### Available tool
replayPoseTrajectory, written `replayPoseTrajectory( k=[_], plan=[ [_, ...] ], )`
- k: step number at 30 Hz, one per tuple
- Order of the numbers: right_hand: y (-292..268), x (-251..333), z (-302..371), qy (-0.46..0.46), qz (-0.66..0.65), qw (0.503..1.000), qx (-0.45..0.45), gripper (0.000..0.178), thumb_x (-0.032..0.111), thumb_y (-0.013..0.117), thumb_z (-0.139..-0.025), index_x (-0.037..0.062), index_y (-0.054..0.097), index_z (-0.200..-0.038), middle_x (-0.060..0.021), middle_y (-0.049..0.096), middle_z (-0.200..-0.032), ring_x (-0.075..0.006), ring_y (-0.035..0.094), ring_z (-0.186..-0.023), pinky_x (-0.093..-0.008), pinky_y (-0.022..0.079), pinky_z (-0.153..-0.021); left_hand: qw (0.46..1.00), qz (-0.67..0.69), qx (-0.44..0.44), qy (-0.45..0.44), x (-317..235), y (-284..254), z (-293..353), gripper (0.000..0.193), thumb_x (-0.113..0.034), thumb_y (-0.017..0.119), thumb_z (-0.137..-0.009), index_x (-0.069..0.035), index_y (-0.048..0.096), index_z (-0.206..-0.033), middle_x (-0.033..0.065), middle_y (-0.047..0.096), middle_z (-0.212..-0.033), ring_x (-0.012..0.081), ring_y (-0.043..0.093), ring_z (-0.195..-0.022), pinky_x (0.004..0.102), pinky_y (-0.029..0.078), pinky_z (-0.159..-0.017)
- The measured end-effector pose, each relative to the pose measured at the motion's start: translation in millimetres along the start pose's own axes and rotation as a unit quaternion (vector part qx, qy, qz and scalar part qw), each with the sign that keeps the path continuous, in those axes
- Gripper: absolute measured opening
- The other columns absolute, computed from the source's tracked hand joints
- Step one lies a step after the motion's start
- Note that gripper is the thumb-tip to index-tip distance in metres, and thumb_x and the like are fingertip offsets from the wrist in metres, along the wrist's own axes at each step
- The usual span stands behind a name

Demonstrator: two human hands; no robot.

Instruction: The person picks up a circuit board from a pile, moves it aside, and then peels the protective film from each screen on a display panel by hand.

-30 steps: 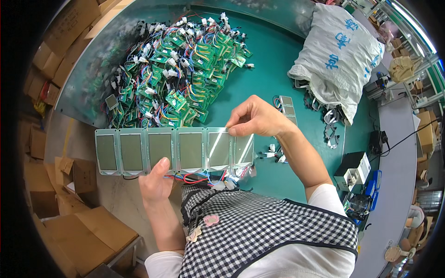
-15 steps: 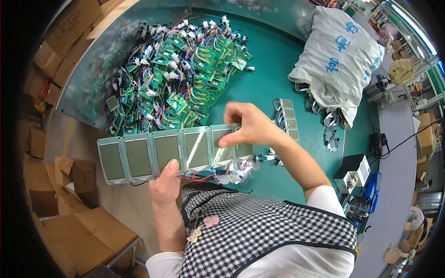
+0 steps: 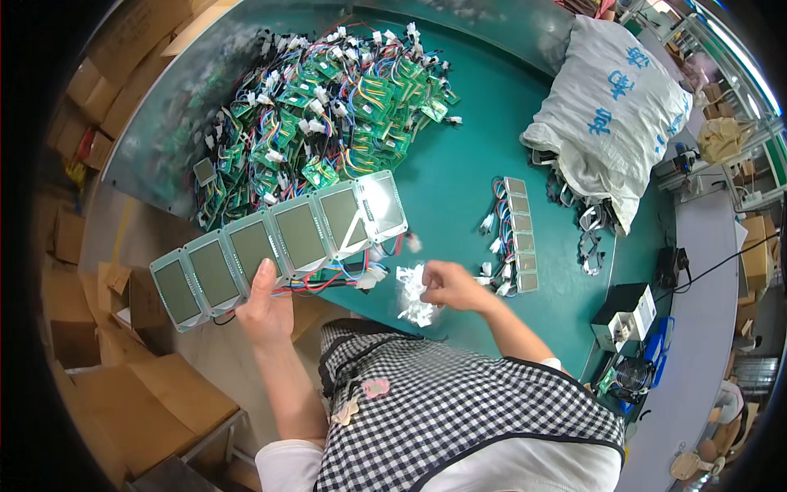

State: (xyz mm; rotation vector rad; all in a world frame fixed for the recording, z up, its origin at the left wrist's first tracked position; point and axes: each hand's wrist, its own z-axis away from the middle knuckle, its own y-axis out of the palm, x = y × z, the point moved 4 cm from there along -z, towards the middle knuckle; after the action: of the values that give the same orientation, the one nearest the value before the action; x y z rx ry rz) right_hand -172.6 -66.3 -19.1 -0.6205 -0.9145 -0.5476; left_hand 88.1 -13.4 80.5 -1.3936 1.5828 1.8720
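My left hand (image 3: 266,312) grips a strip of display boards (image 3: 256,240) by its lower edge, thumb on the front. The strip has several grey screens in a row and tilts up to the right. Its rightmost screen shines brightly, and a pale streak crosses the one beside it. Coloured wires with white connectors (image 3: 371,277) hang below it. My right hand (image 3: 452,287) is closed in a pinch at a small heap of crumpled, whitish clear film (image 3: 414,297) on the green table. Whatever its fingertips hold is hidden.
A large pile of green circuit boards (image 3: 328,123) with wires covers the table's far left. A second display strip (image 3: 521,238) lies to the right. Beyond it is a white woven sack (image 3: 611,107). Cardboard boxes (image 3: 156,410) stand at the left; a white-and-black device (image 3: 623,318) sits at the right.
My right hand has left the strip and moved down and toward me to the film heap. My left hand has shifted left with the strip, whose right end now tilts higher.
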Motion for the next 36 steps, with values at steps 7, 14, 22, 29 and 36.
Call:
replayPoseTrajectory(
  k=[7,14,22,29,36],
  plan=[
    [-28,16,10,-0.043,0.240,0.936,-0.255,0.040,0.034,0.074,-0.056,0.0055,0.048,-0.067,-0.0097,0.054,-0.061,-0.0262,0.055,-0.058,-0.0389,0.041,-0.050,1.000,-0.001,0.001,-0.016,-1,-2,1,0.038,0.000,0.048,-0.079,-0.001,0.041,-0.116,0.0109,0.050,-0.111,0.0223,0.049,-0.101,0.0380,0.039,-0.087],
    [-43,146,28,-0.383,0.300,0.828,-0.278,0.043,0.038,0.073,-0.054,0.0065,0.045,-0.061,-0.0040,0.044,-0.057,-0.0223,0.047,-0.054,-0.0320,0.037,-0.047,0.998,0.001,0.046,-0.042,8,13,6,0.040,0.000,0.048,-0.078,-0.001,0.041,-0.117,0.0116,0.048,-0.113,0.0228,0.048,-0.104,0.0391,0.038,-0.089],
    [-40,142,8,-0.328,0.289,0.892,-0.120,0.024,0.023,0.068,-0.063,0.0053,0.052,-0.064,-0.0059,0.051,-0.060,-0.0244,0.050,-0.055,-0.0341,0.037,-0.049,0.997,0.001,0.065,-0.028,4,13,13,0.040,-0.001,0.047,-0.079,-0.001,0.040,-0.118,0.0111,0.048,-0.114,0.0232,0.048,-0.104,0.0393,0.037,-0.090],
    [-56,136,8,-0.238,0.308,0.889,-0.241,0.017,0.017,0.063,-0.067,0.0041,0.058,-0.078,-0.0102,0.057,-0.079,-0.0287,0.055,-0.072,-0.0374,0.044,-0.060,0.999,-0.010,0.031,-0.030,7,7,12,0.041,-0.001,0.048,-0.078,-0.001,0.039,-0.118,0.0110,0.048,-0.114,0.0228,0.047,-0.105,0.0381,0.035,-0.091],
    [-37,141,16,-0.428,0.336,0.795,-0.269,0.045,0.013,0.064,-0.068,0.0069,0.052,-0.110,-0.0116,0.047,-0.115,-0.0309,0.045,-0.104,-0.0416,0.036,-0.087,0.999,-0.007,0.043,-0.031,4,12,9,0.042,-0.001,0.049,-0.077,-0.001,0.040,-0.118,0.0108,0.049,-0.113,0.0220,0.048,-0.103,0.0373,0.038,-0.089]
  ],
)
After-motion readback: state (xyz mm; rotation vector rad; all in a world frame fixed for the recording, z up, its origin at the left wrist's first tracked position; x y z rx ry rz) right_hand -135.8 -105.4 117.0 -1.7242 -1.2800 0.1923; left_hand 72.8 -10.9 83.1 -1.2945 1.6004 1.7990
